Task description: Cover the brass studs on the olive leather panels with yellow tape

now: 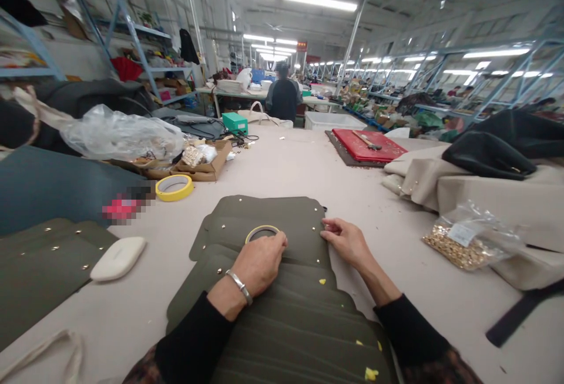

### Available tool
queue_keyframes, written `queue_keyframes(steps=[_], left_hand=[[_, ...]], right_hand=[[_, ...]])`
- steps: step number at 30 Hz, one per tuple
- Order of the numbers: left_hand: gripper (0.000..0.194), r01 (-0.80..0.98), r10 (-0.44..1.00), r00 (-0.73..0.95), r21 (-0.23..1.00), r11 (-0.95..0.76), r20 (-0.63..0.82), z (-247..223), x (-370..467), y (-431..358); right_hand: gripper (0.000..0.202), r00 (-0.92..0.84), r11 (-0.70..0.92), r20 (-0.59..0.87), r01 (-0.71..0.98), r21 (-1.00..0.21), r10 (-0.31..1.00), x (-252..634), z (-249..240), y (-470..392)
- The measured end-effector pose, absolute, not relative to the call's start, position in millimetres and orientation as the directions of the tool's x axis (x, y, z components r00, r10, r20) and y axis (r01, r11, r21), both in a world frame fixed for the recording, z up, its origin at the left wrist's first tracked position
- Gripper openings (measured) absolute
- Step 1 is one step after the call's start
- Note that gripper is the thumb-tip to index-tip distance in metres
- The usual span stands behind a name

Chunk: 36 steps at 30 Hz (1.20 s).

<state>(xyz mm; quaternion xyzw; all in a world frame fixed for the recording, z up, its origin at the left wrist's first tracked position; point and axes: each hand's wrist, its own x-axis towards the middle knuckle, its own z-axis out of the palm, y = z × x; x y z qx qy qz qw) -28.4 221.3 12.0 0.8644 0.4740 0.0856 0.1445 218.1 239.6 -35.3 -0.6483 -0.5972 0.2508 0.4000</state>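
Olive-green leather-like pieces [282, 296] with small gold studs lie overlapped on the table in front of me. My left hand [261, 263], a silver bracelet at its wrist, is closed on a roll of yellow tape [263, 230] above the pieces; the palm hides part of the roll. At the pieces' right edge is my right hand [346, 242], thumb and fingertips close together by a small dark tab; whatever they pinch is too small to make out. Small yellow scraps [371, 374] lie on the lower pieces.
Left on the table [282, 164] are another yellow tape roll [174, 188], a white rounded case [118, 259], more olive pieces [39, 266] and a cardboard box [211, 168]. Right are a bag of gold studs [467, 237], beige material and a hammer [368, 141] on a red slab. A person [283, 99] sits ahead.
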Motion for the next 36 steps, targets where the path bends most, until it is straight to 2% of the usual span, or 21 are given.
queue_keyframes(steps=[5,9,12,15,23,29,36], left_hand=[[0.014,0.735,0.836,0.541,0.43,-0.524,0.094,17,-29,218],[0.018,0.625,0.799,0.57,0.531,-0.573,0.19,38,-19,208],[0.038,0.58,0.761,0.613,0.533,-0.616,0.211,50,-9,201],[0.057,0.576,0.732,0.632,0.479,-0.662,0.252,50,-1,198],[0.044,0.635,0.754,0.613,0.42,-0.649,0.237,30,6,195],[0.035,0.619,0.729,0.639,0.398,-0.678,0.247,24,7,194],[0.012,0.687,0.768,0.612,0.356,-0.634,0.187,26,8,196]], right_hand=[[0.03,0.171,0.093,0.21,0.52,-0.849,0.963,211,-33,247],[0.026,0.14,0.128,0.224,0.493,-0.86,0.965,206,-10,227],[0.026,-0.052,0.157,0.148,0.337,-0.928,0.988,201,13,204],[0.023,-0.201,0.222,0.17,0.271,-0.937,0.965,196,27,184],[0.018,-0.24,0.465,0.398,0.489,-0.738,0.885,195,21,173],[0.016,-0.268,0.526,0.467,0.597,-0.606,0.842,190,12,174],[0.015,-0.233,0.549,0.577,0.694,-0.466,0.783,179,4,176]])
